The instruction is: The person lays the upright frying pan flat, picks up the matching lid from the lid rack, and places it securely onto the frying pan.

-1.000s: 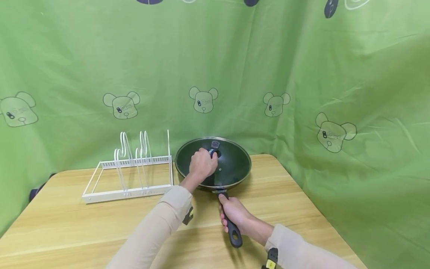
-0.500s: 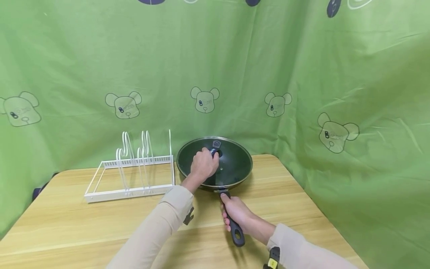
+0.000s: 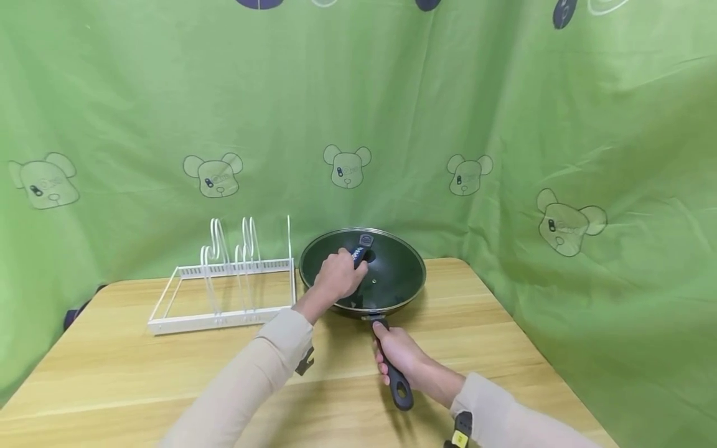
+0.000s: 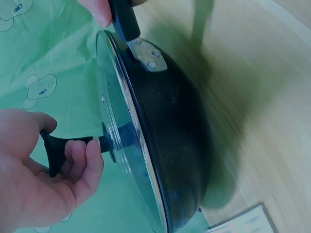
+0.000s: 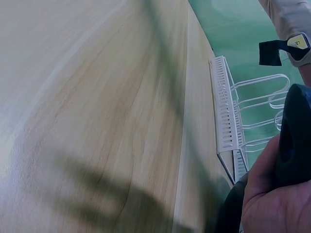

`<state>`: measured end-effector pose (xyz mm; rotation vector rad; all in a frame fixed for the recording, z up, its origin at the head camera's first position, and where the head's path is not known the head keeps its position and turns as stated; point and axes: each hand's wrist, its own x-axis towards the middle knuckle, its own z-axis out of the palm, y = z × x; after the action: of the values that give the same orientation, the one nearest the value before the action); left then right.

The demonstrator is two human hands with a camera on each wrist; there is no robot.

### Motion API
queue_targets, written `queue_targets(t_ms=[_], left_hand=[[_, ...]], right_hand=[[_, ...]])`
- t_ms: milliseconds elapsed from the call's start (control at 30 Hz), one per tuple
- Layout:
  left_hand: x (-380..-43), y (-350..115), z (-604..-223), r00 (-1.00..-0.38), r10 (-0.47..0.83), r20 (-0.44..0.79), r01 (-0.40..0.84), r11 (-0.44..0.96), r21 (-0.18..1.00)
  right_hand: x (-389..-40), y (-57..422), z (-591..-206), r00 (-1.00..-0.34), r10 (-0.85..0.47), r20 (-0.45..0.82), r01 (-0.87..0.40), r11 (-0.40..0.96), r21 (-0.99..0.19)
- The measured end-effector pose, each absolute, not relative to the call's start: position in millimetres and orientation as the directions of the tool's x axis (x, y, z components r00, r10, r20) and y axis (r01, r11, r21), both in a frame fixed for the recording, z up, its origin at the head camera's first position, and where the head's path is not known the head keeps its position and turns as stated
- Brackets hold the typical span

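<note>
A dark wok point(image 4: 175, 141) with a long black handle point(image 3: 399, 382) is on the wooden table, covered by a glass lid point(image 3: 392, 267). The lid sits on the rim. My left hand point(image 3: 338, 275) grips the black lid knob point(image 4: 60, 145), its fingers curled about it and the thumb at its far end. Part of the knob shows beyond the hand in the head view. My right hand point(image 3: 400, 354) wraps round the wok handle, thumb along its top. In the right wrist view the right hand point(image 5: 277, 208) and the handle's end fill the lower right corner.
Left of the wok stands a white wire rack point(image 3: 221, 320) with several upright loops, its right end close to the wok. A green curtain point(image 3: 392, 93) with bear prints hangs behind and on the right. The wooden table point(image 3: 168, 379) extends toward me.
The left hand has shifted slightly left and back along the lid knob, so more of the knob shows. The whole head view has drifted a little; the right hand keeps its grip.
</note>
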<state>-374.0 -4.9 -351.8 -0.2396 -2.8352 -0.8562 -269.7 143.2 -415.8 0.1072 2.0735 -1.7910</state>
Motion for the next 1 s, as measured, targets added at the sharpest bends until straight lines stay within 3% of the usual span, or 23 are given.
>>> queue_targets(t_ms=[533, 1000], left_hand=[[-359, -24, -349, -0.966, 0.124, 0.226, 0.226, 0.830, 0.509], [-330, -75, -312, -0.923, 0.127, 0.364, 0.321, 0.776, 0.543]], right_hand=[[-270, 141, -419, -0.921, -0.194, -0.337, 0.305, 0.178, -0.936], [-271, 147, -418, -0.922, -0.202, -0.330, 0.296, 0.181, -0.938]])
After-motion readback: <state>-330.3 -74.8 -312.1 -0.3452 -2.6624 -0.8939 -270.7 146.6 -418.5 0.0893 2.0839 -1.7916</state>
